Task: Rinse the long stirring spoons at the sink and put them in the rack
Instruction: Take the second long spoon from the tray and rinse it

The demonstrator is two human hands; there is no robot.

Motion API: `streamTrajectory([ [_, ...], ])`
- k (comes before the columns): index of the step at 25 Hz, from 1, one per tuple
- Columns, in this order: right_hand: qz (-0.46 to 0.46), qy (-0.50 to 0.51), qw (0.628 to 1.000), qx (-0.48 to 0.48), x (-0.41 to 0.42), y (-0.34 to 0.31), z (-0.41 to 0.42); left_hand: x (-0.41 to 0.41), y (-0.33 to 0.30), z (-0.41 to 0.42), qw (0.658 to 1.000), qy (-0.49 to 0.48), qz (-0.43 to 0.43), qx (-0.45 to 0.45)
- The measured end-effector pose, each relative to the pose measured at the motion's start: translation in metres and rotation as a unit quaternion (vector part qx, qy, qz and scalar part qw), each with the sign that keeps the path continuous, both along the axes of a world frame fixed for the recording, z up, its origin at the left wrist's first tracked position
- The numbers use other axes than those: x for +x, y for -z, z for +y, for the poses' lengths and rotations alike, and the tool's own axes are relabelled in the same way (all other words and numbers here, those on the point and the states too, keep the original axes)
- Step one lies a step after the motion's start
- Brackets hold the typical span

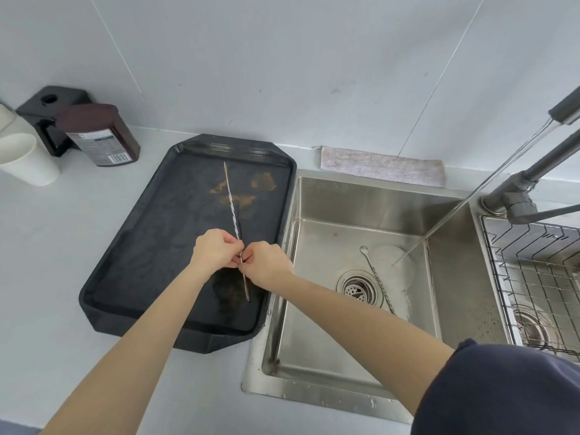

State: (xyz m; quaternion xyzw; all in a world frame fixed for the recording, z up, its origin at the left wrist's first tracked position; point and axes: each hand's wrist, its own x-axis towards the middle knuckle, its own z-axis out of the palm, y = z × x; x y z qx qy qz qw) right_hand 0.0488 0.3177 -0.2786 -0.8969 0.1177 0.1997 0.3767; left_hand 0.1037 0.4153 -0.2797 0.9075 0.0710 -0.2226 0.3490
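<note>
A pale grey tabletop carries a stainless steel sink with two basins; the right basin holds a wire rack. Left of the sink lies a black tray marked with brown stains. A grey faucet at the upper right sends a thin stream of water into the left basin, where it lands beside the round drain strainer. A folded cloth lies along the wall behind the sink. At the far left stand a dark brown bottle, a black holder and white paper cups. Above the tray, the left hand and right hand meet, both pinching the middle of one long twisted stirring spoon, which runs roughly lengthwise over the tray. A second stirring spoon lies on the floor of the left basin, crossing the strainer's edge.
</note>
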Motion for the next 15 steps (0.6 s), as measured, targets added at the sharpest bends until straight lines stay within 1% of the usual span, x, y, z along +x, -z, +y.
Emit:
streamTrajectory([
  [2,0.004,0.058,0.996,0.061,0.001,-0.002,-0.011,-0.002,-0.009,-0.008,0.999,-0.001,-0.016,-0.037],
  [4,0.002,0.086,0.992,0.097,-0.001,-0.005,-0.023,-0.005,-0.02,-0.019,0.998,0.013,-0.033,-0.061],
  [6,-0.007,0.111,0.985,0.133,-0.004,-0.008,-0.036,-0.009,-0.031,-0.033,0.996,0.044,-0.049,-0.066],
  [11,-0.039,0.154,0.973,0.167,-0.022,-0.027,-0.069,-0.02,-0.05,-0.067,0.988,0.095,-0.073,-0.096],
  [15,-0.011,0.146,0.97,0.194,-0.038,-0.044,-0.103,-0.03,-0.055,-0.094,0.982,0.121,-0.077,-0.125],
])
